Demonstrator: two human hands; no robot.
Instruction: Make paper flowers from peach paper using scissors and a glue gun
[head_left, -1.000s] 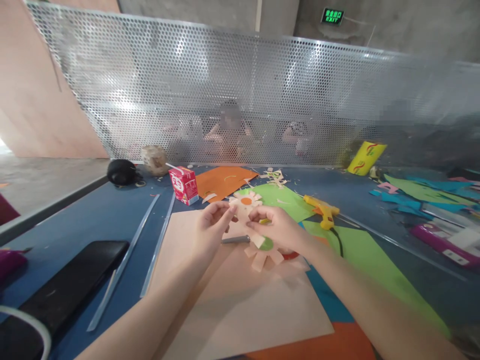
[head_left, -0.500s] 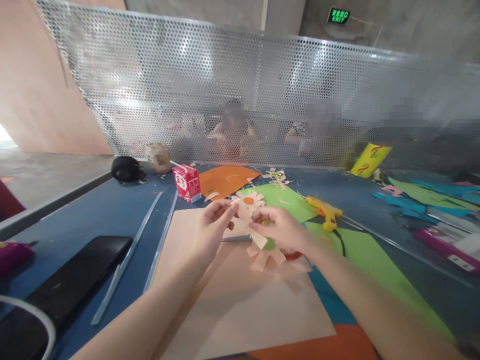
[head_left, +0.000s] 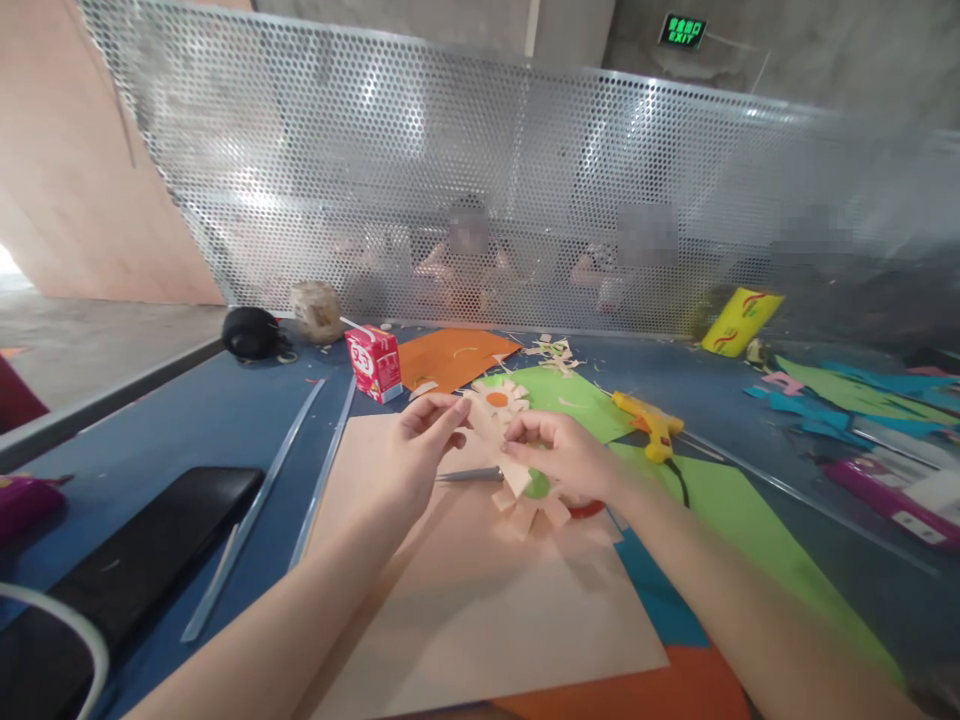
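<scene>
Between my two hands is a cream paper strip [head_left: 487, 428], slanting down to the right. My left hand [head_left: 431, 440] pinches its upper left end between thumb and fingertips. The fingers of my right hand [head_left: 559, 450] are closed on its right edge, nearer the lower end. Just beyond the strip lies a paper flower with an orange centre [head_left: 497, 398]. Below my right hand is another paper flower with a green centre [head_left: 536, 486], partly covered by the strip. Scissors [head_left: 469, 475] lie under my hands, blades pointing left, on a large cream sheet [head_left: 480, 610].
Behind the sheet stand a pink drink carton [head_left: 373, 364] and an orange sheet [head_left: 454, 358]. A yellow glue gun [head_left: 651, 425] rests on the right by green paper [head_left: 750, 540]. At left lies a black phone-like slab [head_left: 142, 560]. A perforated metal screen [head_left: 315, 170] closes the far edge.
Both hands keep their hold on the strip, which has tilted slightly. Otherwise only a small shift of the view shows.
</scene>
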